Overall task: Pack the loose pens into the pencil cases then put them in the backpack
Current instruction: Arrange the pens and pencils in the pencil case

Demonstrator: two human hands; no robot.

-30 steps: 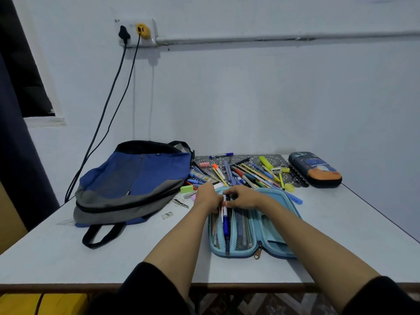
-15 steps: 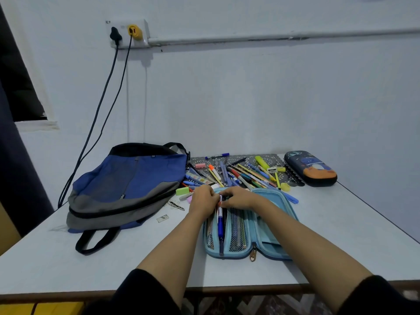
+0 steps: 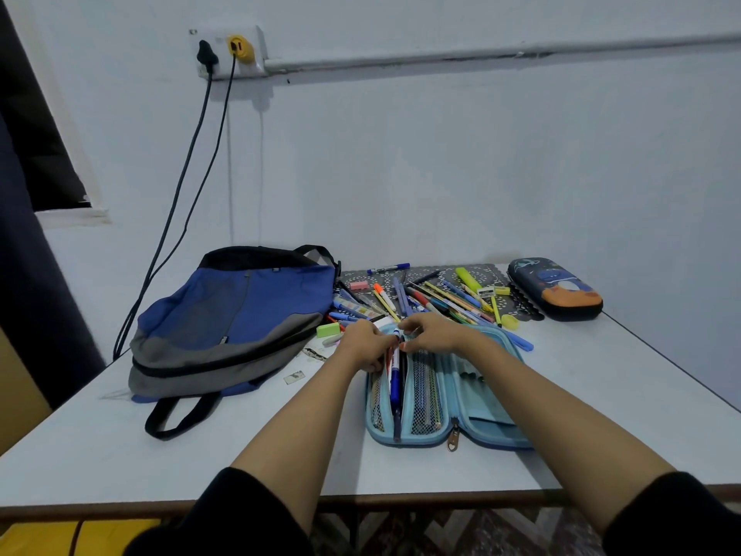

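Note:
A light blue pencil case (image 3: 493, 429) lies open in front of me on the white table (image 3: 601, 415), with mesh pockets holding pens. A blue marker (image 3: 395, 373) lies lengthwise in its middle slot. My left hand (image 3: 363, 347) and my right hand (image 3: 433, 335) meet at the marker's far end and pinch it with curled fingers. Several loose pens (image 3: 437, 300) are scattered just behind the case. A blue and grey backpack (image 3: 232, 319) lies flat to the left. A dark shut pencil case (image 3: 555, 288) with an orange picture sits at the far right.
A green eraser (image 3: 328, 330) and a pink eraser (image 3: 358, 285) lie among the pens on a patterned mat (image 3: 487, 274). Two cables (image 3: 180, 194) hang from a wall socket (image 3: 228, 50) down behind the backpack. The wall stands close behind the table.
Both hands stay at the top of the marker in the blue case; they have shifted only slightly. The camera has swung a little, so the scene sits differently in view.

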